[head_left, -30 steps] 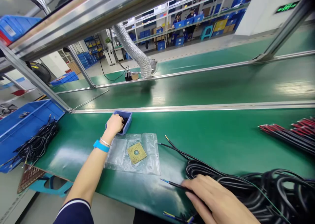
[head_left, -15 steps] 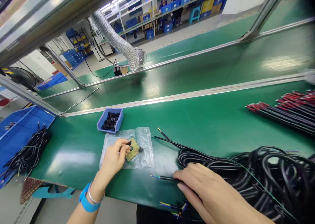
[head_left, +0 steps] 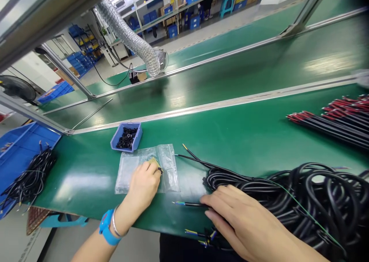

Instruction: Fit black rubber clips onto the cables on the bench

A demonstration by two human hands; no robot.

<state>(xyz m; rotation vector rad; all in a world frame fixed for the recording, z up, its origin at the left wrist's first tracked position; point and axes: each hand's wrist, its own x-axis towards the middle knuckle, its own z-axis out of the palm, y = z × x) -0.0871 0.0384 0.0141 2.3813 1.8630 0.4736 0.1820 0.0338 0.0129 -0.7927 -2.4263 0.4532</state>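
Note:
My left hand (head_left: 145, 183), with a blue band on its wrist, is over a clear plastic bag (head_left: 170, 169) on the green table. Its fingers are closed around a small black piece (head_left: 160, 170), at a yellow pad (head_left: 154, 162) that the hand partly covers. My right hand (head_left: 236, 212) is closed on a black cable (head_left: 191, 204), whose stripped end with thin coloured wires points left. Coiled black cables (head_left: 288, 177) lie behind and beside that hand. More cable ends (head_left: 198, 233) show below it, near the table edge.
A blue bin (head_left: 112, 142) of small black parts stands behind the bag. Black cables with red ends (head_left: 334, 125) lie at the right. A blue tray (head_left: 17, 154) with a cable bundle (head_left: 31, 173) is at the left. A metal rail (head_left: 201, 107) crosses behind.
My left hand has moved right and down onto the yellow pad, now covering most of it. My right hand stays on the cable. The view has shifted slightly.

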